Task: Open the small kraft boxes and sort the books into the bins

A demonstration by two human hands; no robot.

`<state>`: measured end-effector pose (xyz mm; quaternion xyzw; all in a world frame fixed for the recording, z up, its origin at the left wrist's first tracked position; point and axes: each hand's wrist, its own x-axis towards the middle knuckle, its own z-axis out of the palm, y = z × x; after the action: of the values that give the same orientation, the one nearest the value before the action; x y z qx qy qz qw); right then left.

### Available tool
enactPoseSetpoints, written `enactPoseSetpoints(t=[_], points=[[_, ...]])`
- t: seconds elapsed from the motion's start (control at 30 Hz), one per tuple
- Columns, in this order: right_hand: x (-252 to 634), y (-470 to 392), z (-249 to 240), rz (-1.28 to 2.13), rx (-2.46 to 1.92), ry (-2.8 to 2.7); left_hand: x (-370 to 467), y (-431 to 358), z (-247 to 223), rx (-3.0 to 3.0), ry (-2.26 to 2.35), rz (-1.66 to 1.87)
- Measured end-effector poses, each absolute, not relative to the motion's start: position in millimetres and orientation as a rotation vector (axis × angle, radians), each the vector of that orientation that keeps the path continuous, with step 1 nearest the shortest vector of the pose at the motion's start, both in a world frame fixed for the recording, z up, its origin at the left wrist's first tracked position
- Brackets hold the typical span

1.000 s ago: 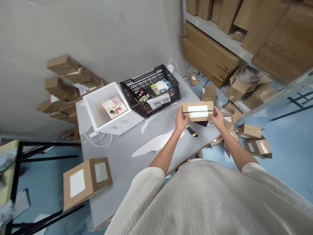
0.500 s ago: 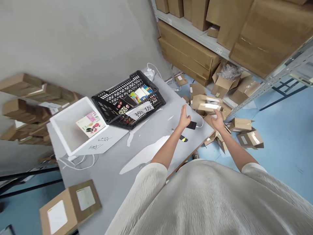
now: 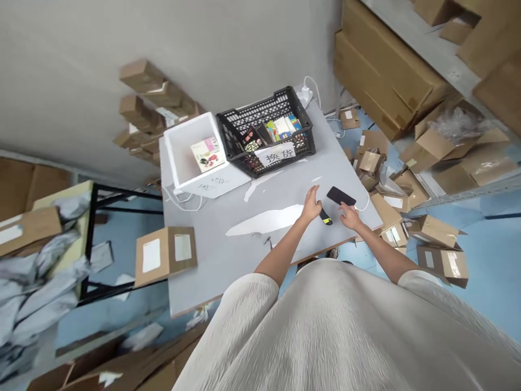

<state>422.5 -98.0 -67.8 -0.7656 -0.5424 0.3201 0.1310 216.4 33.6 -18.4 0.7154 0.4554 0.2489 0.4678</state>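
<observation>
My left hand [image 3: 311, 205] is over the right part of the grey table [image 3: 215, 260], holding nothing, its fingers apart. Beside it lies a black-and-yellow tool [image 3: 325, 217], possibly a box cutter, partly hidden by the hand. My right hand [image 3: 350, 216] is open at the near edge of a black phone [image 3: 340, 195], its fingertips overlapping it in view; I cannot tell whether they touch. A white cable runs from the phone. A small dark metal tool [image 3: 267, 242] lies left of my left forearm.
A black crate [image 3: 244, 160] with small packets and a white foam box [image 3: 211, 187] with a printed carton [image 3: 209, 153] stand at the back. A cardboard box [image 3: 166, 255] sits at the left edge. Loose cartons [image 3: 431, 231] cover the floor at right, below a shelf [image 3: 464, 70].
A blurred small carton seen by my right hand is away from my hands now. My view has swung left and down. My right hand has come over the table, near the phone.
</observation>
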Motion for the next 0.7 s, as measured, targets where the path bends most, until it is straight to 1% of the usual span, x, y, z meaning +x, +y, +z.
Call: enactPoseSetpoints(t=[0.2, 0.33, 0.47, 0.7], points=[[417.5, -86.2, -90.0, 1.076, -2.283, -1.581, 169.3, 5.4, -28.3, 1.694, 1.275, 0.547], [418.5, -85.3, -96.5, 1.036, -2.224, -1.581, 143.5, -7.9, -34.6, 1.643, 1.334, 0.516], [404.9, -84.5, -89.8, 0.978, -2.181, -1.579, 126.6, -13.1, -35.5, 1.620, 1.358, 0.504], [348.0, -63.5, -69.9, 1.009, -2.160, -1.705, 84.1, -16.5, -31.8, 1.598, 1.397, 0.570]])
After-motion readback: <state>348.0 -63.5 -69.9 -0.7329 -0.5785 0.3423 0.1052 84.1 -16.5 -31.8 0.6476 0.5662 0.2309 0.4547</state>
